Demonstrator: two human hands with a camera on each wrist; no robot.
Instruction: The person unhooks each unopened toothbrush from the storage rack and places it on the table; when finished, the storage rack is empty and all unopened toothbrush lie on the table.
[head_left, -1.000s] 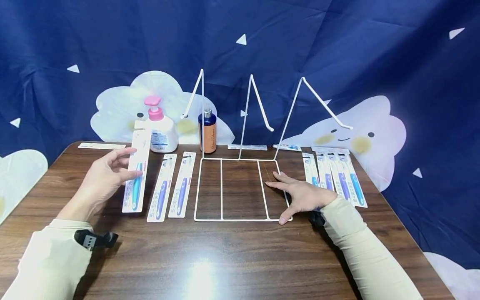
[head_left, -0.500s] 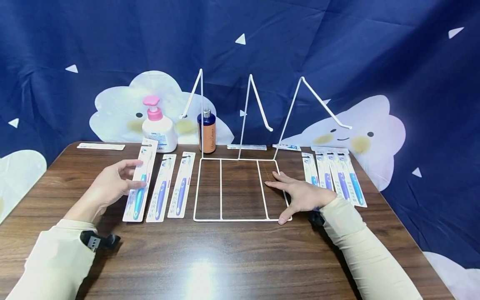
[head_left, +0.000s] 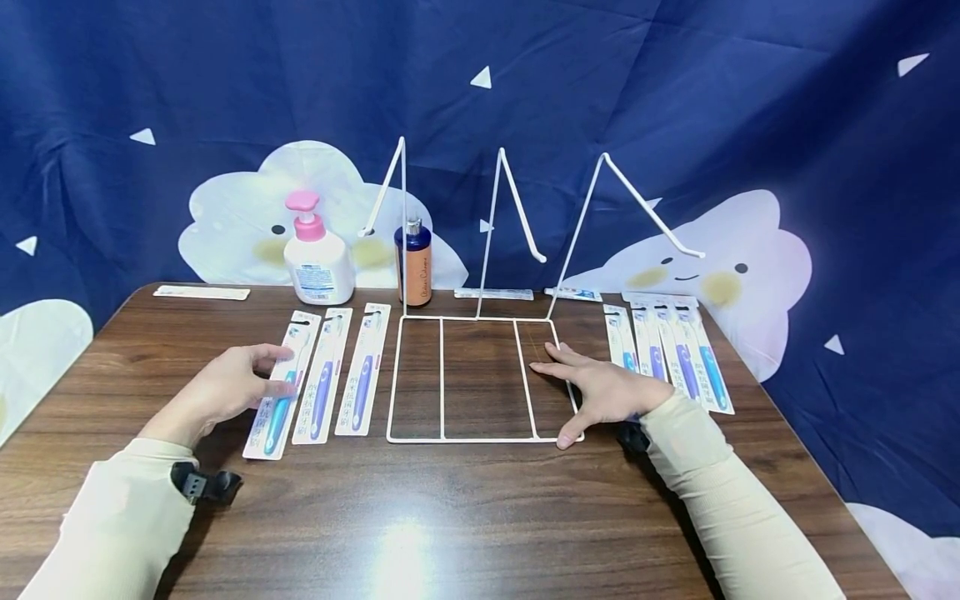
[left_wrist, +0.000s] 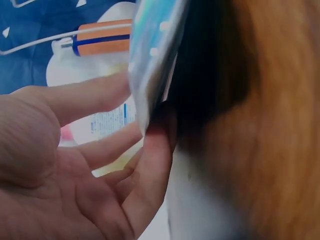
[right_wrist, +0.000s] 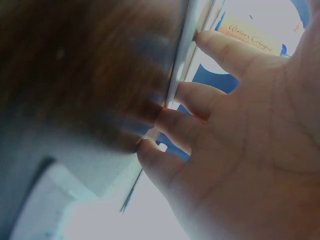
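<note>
Left hand (head_left: pixel 225 392) pinches toothbrush pack (head_left: pixel 282 385) (flat on table (head_left: pixel 450 517)); right hand (head_left: pixel 603 392) spread flat on wire rack (head_left: pixel 480 379).

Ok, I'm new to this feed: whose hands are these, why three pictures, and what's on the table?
There is no machine here: a person works with two bare hands. The wide picture comes from a camera on their head; the two close, blurry ones come from cameras strapped to each wrist.

On the wooden table stands a white wire rack with three slanted hooks. The right hand lies flat on the rack's base. The left hand holds the leftmost packaged toothbrush, low at the table beside two more packs. Another row of packs lies at the right. At the back stand a pink-topped pump bottle and a dark blue and orange bottle.
</note>
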